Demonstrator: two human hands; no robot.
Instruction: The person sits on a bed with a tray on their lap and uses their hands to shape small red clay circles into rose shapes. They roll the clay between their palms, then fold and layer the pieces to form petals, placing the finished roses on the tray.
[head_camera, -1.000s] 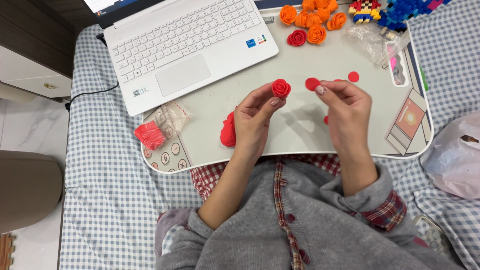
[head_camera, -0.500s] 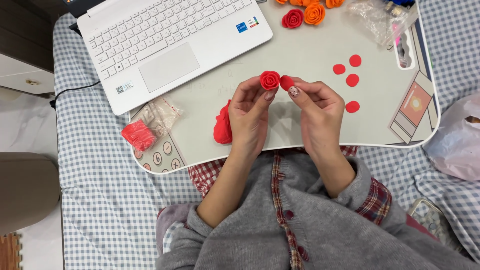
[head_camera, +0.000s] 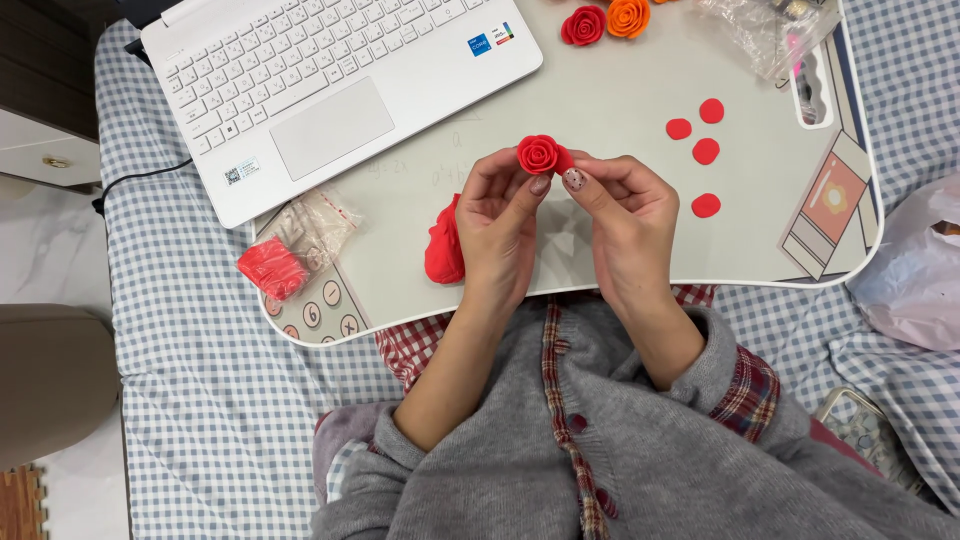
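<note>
Pinching from both sides, the left hand (head_camera: 497, 225) and the right hand (head_camera: 628, 215) share a small red clay rose (head_camera: 541, 154) held just above the pale grey lap worktop (head_camera: 610, 70). The left grip is pressed together on the rose's lower left, thumb and fingertips under the spiral of petals; the right grip is pressed together on a thin red petal edge at the rose's right side.

Just behind the left palm a lump of red clay (head_camera: 443, 245) lies on the worktop, partly hidden by the hand. Right of the hands, four flat red clay discs (head_camera: 705, 152) lie well apart from the fingers, with bare surface between them and the right hand. Beyond them runs the worktop's rounded right rim.

Toward the far edge sit a finished red clay rose (head_camera: 583, 25) and an orange clay rose (head_camera: 628, 17). A white laptop (head_camera: 330, 90) fills the far left corner. At the near left edge a clear plastic bag holding red clay (head_camera: 290, 250) lies close to the rim. Blue-and-white checked bedding (head_camera: 190, 380) surrounds the worktop.
</note>
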